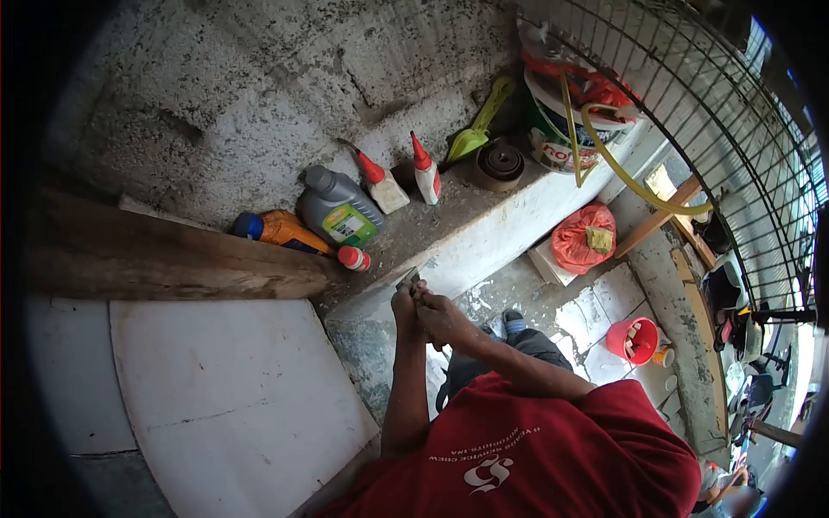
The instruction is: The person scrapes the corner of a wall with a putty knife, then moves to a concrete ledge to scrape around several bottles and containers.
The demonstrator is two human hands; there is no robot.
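Observation:
My two hands are close together in front of the red shirt, over the near corner of the ledge. My left hand (404, 308) is closed, and a small greyish piece (409, 278) sticks out at its fingertips. Pressed against it, my right hand (443, 320) has its fingers curled in. The kind of piece is too small to tell, and my fingers hide most of it. On the ledge (406, 237) beyond stand a red-capped small bottle (354, 258), a grey bottle (341, 207) and two white glue bottles with red nozzles (427, 180) (382, 186).
An orange bottle (281, 231) lies behind a wooden beam (190, 259). Further along are a brown roll (499, 164), a green scoop (477, 129) and a bucket (561, 129). A wire fan guard (725, 129) overhangs the right. A red bucket (618, 341) stands on the floor.

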